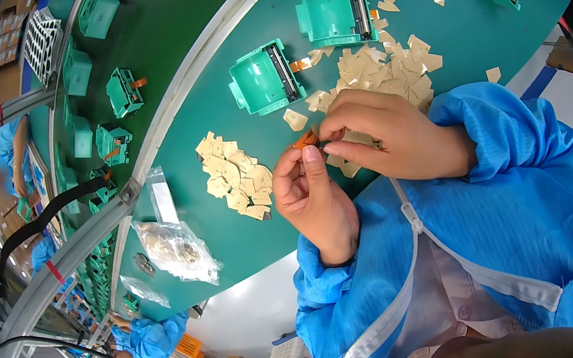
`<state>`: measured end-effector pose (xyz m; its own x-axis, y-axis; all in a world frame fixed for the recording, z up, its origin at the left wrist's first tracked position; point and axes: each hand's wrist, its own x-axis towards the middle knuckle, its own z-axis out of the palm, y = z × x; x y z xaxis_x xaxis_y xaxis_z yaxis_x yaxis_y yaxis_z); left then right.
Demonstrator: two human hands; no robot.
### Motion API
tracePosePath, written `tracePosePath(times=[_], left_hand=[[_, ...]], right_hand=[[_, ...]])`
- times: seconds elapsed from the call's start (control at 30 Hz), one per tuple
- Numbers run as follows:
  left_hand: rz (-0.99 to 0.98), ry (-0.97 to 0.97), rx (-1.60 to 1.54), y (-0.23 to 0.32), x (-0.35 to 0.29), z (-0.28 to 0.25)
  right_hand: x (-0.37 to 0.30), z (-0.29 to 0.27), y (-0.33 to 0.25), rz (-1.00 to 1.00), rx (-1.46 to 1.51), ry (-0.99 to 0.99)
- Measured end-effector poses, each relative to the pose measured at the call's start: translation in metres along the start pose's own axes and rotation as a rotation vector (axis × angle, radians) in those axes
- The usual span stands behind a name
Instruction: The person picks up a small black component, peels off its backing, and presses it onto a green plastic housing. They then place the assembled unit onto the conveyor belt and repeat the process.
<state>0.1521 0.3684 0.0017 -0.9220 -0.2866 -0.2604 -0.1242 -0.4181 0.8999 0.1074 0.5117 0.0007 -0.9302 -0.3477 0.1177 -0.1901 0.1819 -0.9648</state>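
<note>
Between the thumb and fingers of my left hand (320,207) is a small orange flex cable (305,140). My right hand (399,136) comes in from the right, its thumb and index finger closed in a pinch at the strip's right end. What those fingertips grip is too small to make out. Just beyond my hands lies a green plastic housing (259,83) with a dark slotted bar and an orange tab on its right side. A heap of cream paper-like pieces (378,76) spreads behind and partly beneath my right hand.
Another cream heap (234,176) lies to the left. Near the table's front edge is a clear plastic bag (177,251) of small parts. More green housings (336,14) stand along the far side. A metal rail (189,75) borders the green table (239,256). Co-workers (149,342) sit at the left.
</note>
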Motion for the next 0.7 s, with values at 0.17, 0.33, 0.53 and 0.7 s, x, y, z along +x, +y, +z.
tracePosePath(times=[0.17, 0.33, 0.53, 0.7], left_hand=[[0.002, 0.015, 0.022, -0.003, -0.001, -0.002], [0.017, 0.009, 0.062, -0.001, -0.001, 0.001], [0.088, -0.043, 0.179, 0.004, -0.003, -0.002], [0.144, -0.086, 0.287, 0.006, 0.0, -0.01]], right_hand=[[0.002, 0.004, 0.003, -0.003, -0.012, 0.054], [0.003, 0.001, 0.006, -0.025, -0.012, 0.047], [0.005, -0.001, 0.007, -0.163, -0.097, 0.074], [0.006, -0.004, 0.009, -0.314, -0.249, 0.044]])
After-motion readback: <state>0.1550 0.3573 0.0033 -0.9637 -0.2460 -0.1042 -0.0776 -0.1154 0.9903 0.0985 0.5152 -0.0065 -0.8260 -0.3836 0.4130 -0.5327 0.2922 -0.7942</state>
